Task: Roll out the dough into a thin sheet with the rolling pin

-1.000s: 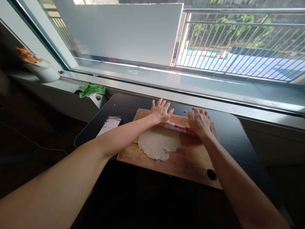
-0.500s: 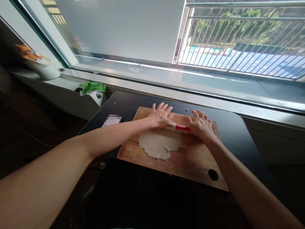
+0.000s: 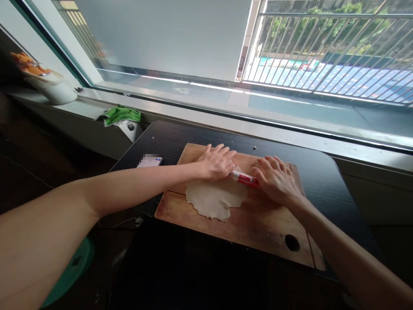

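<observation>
A red and white cylinder point(image 3: 248, 179) lies across the far part of a flattened sheet of dough point(image 3: 211, 202). The dough has a ragged edge and a notch near its right front, and rests on a wooden board point(image 3: 254, 224). My left hand point(image 3: 219, 162) presses palm down over the cylinder's left end, its fingers stretched forward and slightly bent. At the right end, my right hand point(image 3: 275, 178) lies palm down with fingers extended and a little apart. Neither hand wraps round the cylinder; both hide its ends.
The board sits on a dark table point(image 3: 318, 185) below a large window. A phone point(image 3: 150, 161) lies left of the board. Further left are a green cloth point(image 3: 121, 115) on a radiator and a white pot point(image 3: 56, 89). A green round object point(image 3: 72, 267) shows below my left arm.
Both hands and the cylinder have come slightly toward me over the dough. My left fingers are less spread. The view has shifted slightly, bringing the green round object into sight.
</observation>
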Demonstrator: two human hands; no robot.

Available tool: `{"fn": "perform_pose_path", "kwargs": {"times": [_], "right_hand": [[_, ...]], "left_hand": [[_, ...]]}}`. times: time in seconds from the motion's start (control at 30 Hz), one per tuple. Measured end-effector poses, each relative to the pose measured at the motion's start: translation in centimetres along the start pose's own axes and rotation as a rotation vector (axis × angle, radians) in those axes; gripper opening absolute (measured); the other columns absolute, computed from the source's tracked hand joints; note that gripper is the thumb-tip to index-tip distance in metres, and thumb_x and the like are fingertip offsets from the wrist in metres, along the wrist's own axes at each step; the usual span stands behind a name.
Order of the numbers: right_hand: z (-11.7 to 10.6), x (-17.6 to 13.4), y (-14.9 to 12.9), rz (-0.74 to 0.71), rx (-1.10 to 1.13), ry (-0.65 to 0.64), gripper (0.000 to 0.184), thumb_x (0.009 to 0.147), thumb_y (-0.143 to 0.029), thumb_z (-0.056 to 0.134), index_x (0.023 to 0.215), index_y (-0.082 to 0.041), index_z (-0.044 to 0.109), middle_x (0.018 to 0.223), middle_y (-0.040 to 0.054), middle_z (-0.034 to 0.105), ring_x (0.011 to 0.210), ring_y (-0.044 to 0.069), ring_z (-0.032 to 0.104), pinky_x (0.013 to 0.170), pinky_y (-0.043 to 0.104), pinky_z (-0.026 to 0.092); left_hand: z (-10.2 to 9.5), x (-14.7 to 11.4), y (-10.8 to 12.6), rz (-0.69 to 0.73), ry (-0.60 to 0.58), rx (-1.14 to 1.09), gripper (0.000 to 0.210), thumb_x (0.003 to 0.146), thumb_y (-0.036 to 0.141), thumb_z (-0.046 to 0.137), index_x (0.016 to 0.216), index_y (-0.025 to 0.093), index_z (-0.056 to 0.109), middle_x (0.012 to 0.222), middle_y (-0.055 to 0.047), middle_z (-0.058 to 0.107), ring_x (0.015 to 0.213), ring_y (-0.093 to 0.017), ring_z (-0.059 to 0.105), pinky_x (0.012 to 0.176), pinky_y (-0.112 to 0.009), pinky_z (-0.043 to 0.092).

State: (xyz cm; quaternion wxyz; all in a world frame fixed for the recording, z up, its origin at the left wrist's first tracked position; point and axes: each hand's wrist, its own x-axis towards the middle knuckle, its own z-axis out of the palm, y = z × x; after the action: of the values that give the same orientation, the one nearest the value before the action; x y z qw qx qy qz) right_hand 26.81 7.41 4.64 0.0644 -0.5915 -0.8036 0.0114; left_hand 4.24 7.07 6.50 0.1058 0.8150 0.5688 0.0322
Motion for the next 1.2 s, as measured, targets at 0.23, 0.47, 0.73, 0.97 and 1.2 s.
{"fn": "perform_pose_path", "kwargs": {"times": [0.23,0.47,0.73,0.97,1.2], "right_hand": [[-0.2,3.1,0.1,0.086,0.037,0.118,0.058,0.101,-0.049,0.033,0.145,-0.019,0.053,0.156,0.0163,0.046,0.149,0.034,0.031,0.117,0.056,0.032],[0.4,-1.0,-0.3,-0.024,0.006,0.063,0.055,0.101,-0.049,0.029,0.142,-0.024,0.057,0.153,0.0115,0.051,0.147,0.033,0.035,0.117,0.054,0.034],[-0.3,3.9,0.2,0.231,0.105,0.006,0.063,0.099,-0.053,0.032,0.147,-0.019,0.051,0.157,0.0174,0.045,0.147,0.037,0.034,0.114,0.059,0.034],[0.2,0.7,0.1,0.040,0.027,0.061,0.054,0.100,-0.048,0.032,0.143,-0.025,0.056,0.156,0.0114,0.047,0.149,0.034,0.031,0.118,0.058,0.030],[-0.2,4.1,0.4,0.211,0.096,0.065,0.059,0.099,-0.049,0.030,0.143,-0.018,0.055,0.153,0.0172,0.048,0.147,0.036,0.033,0.115,0.058,0.032]], "left_hand": [[-0.8,2.6,-0.5,-0.086,0.075,0.032,0.059,0.104,0.043,0.029,0.158,0.018,0.037,0.166,-0.011,0.035,0.156,-0.030,0.021,0.125,-0.062,0.016],[0.2,-0.9,0.1,0.068,0.077,0.058,0.058,0.104,0.046,0.030,0.154,0.022,0.044,0.163,-0.010,0.041,0.154,-0.031,0.027,0.125,-0.062,0.018],[-0.6,4.5,-1.1,-0.170,0.081,0.013,0.062,0.104,0.045,0.027,0.159,0.018,0.034,0.167,-0.011,0.032,0.157,-0.030,0.019,0.125,-0.063,0.014],[0.0,1.8,-0.9,0.004,0.036,0.040,0.060,0.103,0.048,0.030,0.156,0.023,0.040,0.166,-0.009,0.036,0.154,-0.030,0.026,0.125,-0.061,0.017],[-0.4,4.4,-1.4,-0.103,0.198,0.007,0.056,0.104,0.039,0.027,0.153,0.019,0.044,0.161,-0.009,0.045,0.154,-0.029,0.026,0.125,-0.059,0.017]]}}
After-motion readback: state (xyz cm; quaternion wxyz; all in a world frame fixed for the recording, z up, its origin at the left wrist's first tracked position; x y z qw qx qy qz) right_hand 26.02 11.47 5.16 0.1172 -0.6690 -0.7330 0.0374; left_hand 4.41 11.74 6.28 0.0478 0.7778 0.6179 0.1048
